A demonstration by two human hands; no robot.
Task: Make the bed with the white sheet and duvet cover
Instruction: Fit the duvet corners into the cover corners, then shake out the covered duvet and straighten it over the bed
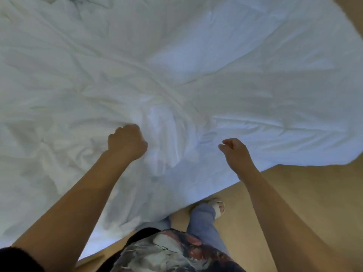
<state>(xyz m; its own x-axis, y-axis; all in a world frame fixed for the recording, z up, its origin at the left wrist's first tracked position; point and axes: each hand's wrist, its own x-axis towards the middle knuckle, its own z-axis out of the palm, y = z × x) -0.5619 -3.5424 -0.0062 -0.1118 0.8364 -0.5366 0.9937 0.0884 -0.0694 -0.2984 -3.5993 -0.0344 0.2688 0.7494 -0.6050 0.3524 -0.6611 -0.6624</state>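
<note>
A crumpled white duvet cover [196,65] spreads over the bed and fills most of the view, its near edge hanging toward the floor. My left hand [126,141] is closed into a fist that grips a bunched fold of the white fabric near the bed's near edge. Folds radiate outward from that fist. My right hand [235,152] hovers over the fabric to the right with its fingers loosely curled and nothing held in them. The sheet beneath cannot be told apart from the duvet cover.
A tan wooden floor [294,193] runs along the bed's near side at lower right. My legs in blue trousers and a white slipper [218,207] stand right beside the bed edge.
</note>
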